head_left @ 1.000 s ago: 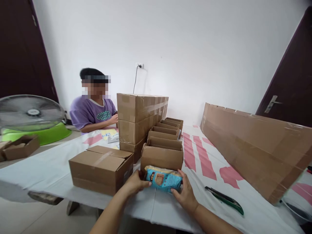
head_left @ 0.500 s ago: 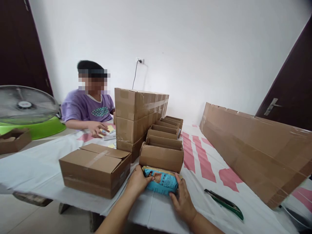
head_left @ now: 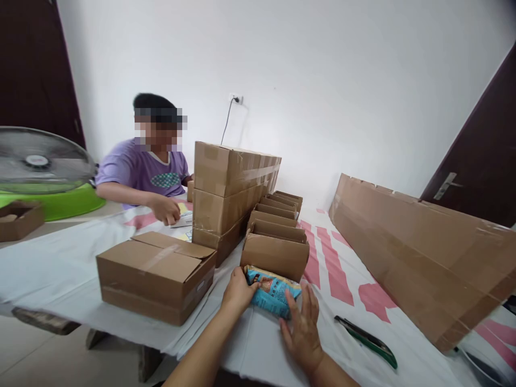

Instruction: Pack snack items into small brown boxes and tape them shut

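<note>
A blue snack packet (head_left: 271, 294) with printed text and a picture lies on the cloth, against the front of the nearest open cardboard box (head_left: 274, 257). My left hand (head_left: 238, 294) is closed on the packet's left end, thumb over its near side. At the packet's right end my right hand (head_left: 303, 330) has its fingers spread; one fingertip overlaps the wrapper, and I cannot tell if it presses on it. Behind the nearest box, several more open boxes (head_left: 278, 208) stand in a row going away from me.
A taped box (head_left: 157, 279) sits to the left, beside stacked long cartons (head_left: 209, 215). On the right lie a green utility knife (head_left: 366, 341) and a large cardboard panel (head_left: 411, 258). A person (head_left: 141, 166) sits across the table (head_left: 52, 274), a hand on papers. A fan (head_left: 40, 166) stands far left.
My right hand has loosened from the packet's right end and its fingers have spread. The packet's left end stays in my left hand. The co-worker's hand has closed. The view has shifted slightly.
</note>
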The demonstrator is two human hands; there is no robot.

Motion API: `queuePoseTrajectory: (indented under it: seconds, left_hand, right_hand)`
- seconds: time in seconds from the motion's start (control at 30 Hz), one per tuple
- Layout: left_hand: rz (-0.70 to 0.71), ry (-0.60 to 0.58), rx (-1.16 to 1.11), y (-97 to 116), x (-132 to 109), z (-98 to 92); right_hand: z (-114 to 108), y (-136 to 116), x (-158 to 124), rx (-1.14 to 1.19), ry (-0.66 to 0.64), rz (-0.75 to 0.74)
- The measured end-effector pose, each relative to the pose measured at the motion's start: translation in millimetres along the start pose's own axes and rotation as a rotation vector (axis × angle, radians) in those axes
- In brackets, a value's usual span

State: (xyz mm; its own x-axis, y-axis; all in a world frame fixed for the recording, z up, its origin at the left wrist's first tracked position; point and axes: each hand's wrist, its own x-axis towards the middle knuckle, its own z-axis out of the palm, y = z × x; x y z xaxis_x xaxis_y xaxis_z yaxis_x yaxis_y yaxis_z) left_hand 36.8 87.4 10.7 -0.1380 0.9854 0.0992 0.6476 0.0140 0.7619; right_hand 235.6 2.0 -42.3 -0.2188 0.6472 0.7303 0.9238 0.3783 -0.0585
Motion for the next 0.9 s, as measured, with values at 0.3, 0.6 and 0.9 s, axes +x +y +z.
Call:
queuePoseTrajectory:
  seconds: [0.3, 0.6, 0.9]
  left_hand:
    - [0.052, 0.029, -0.045, -12.6, 3.4, -0.3]
    - [0.075, 0.055, -0.052, -12.8, -2.1, -5.8]
    - [0.071, -0.033, -0.030, -7.2, -10.7, -17.2]
  right_hand:
    - [21.2, -28.7, 58.6, -0.114, -0.332, -0.231]
    - [53.8, -15.4, 83.6, -0.227, -0.343, -0.207]
    - [68.7, 5.3, 112.2, -0.248, -0.393, -0.187]
